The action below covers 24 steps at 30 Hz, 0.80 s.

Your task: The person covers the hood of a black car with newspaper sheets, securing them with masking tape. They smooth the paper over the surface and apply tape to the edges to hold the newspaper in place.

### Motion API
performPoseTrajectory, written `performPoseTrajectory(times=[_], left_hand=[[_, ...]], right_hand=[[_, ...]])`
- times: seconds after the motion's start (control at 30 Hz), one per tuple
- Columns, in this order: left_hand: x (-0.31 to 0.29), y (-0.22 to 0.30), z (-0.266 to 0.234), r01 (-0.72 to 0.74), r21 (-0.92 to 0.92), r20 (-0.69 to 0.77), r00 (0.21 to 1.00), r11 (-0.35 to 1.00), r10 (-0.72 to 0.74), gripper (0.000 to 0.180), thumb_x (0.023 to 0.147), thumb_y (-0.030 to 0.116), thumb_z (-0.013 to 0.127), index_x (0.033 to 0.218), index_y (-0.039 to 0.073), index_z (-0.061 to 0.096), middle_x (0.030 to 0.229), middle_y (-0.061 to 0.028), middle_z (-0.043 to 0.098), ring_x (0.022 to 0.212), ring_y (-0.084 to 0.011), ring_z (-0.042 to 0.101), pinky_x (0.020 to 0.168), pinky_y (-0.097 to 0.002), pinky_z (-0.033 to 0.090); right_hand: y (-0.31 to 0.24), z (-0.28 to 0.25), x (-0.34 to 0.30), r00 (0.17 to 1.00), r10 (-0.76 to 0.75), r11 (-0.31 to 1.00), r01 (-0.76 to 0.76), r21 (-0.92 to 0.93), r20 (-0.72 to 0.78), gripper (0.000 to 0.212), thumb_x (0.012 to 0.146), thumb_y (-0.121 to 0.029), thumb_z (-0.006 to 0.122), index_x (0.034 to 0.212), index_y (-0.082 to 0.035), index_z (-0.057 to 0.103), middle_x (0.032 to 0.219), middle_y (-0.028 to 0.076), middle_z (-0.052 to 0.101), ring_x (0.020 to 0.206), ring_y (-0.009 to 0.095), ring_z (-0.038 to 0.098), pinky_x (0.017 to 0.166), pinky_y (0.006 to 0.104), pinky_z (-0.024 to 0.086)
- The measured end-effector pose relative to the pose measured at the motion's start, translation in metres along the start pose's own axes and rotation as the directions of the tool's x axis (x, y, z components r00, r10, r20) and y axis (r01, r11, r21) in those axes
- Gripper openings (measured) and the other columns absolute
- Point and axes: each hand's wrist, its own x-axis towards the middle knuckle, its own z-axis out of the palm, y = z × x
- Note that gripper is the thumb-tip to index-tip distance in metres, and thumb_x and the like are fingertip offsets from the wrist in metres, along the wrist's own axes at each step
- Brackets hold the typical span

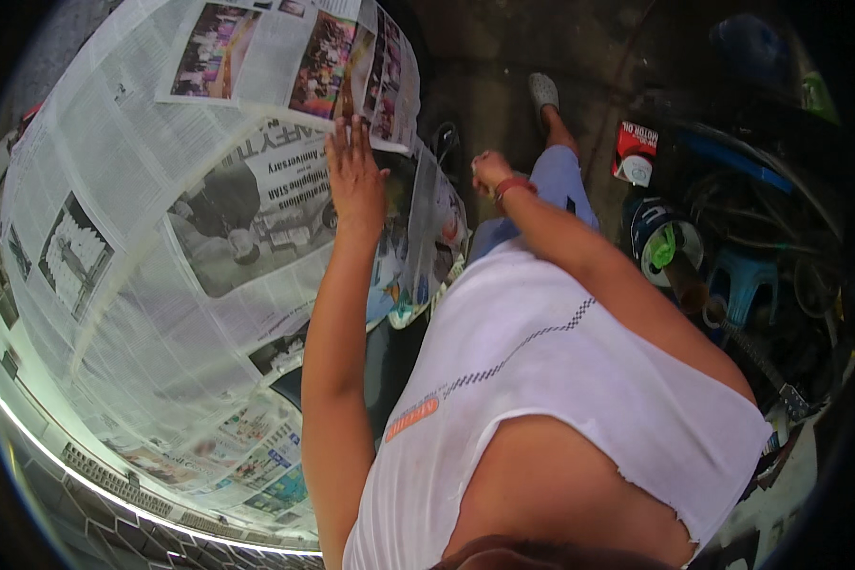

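Grey newsprint cover (pixel 152 199) spreads wide, the colour-photo sheet (pixel 274 71) lying on its far end. On the cover's right part, the left hand (pixel 356 185) lies palm down, fingers extended at the sheet's near edge, gripping nothing. The right hand (pixel 491 173), off the cover's right side, is curled; I cannot tell whether it holds anything. Light, even outward strokes along that edge should avoid creases.
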Motion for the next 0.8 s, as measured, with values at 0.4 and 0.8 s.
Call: performPoseTrajectory(times=[0.4,0.8], left_hand=[[-0.012,0.061,0.013,0.247,-0.867,0.276,0.961,0.433,0.006,0.056,0.107,0.046,0.059,0.146,0.006,0.064,0.135,-0.0158,0.073,0.115,-0.0315,0.073,0.111,-0.0457,0.050],[-0.084,0.004,-0.018,0.198,-0.956,0.284,0.820,-0.218,-0.498,0.020,0.100,0.019,0.078,0.097,0.001,0.072,0.085,-0.0005,0.071,0.080,-0.0069,0.061,0.073,-0.0240,0.047]], right_hand=[[-0.155,-0.049,-0.141,0.866,-0.371,0.874,0.448,-0.189,0.337,0.063,0.109,-0.024,0.055,0.165,-0.009,0.031,0.076,0.005,0.066,0.070,0.017,0.062,0.070,0.0352,0.054],[-0.213,0.014,-0.211,0.667,-0.120,0.899,0.388,-0.205,0.735,0.040,0.114,-0.034,0.049,0.143,-0.007,0.049,0.075,0.006,0.070,0.066,0.018,0.071,0.060,0.0386,0.054]])
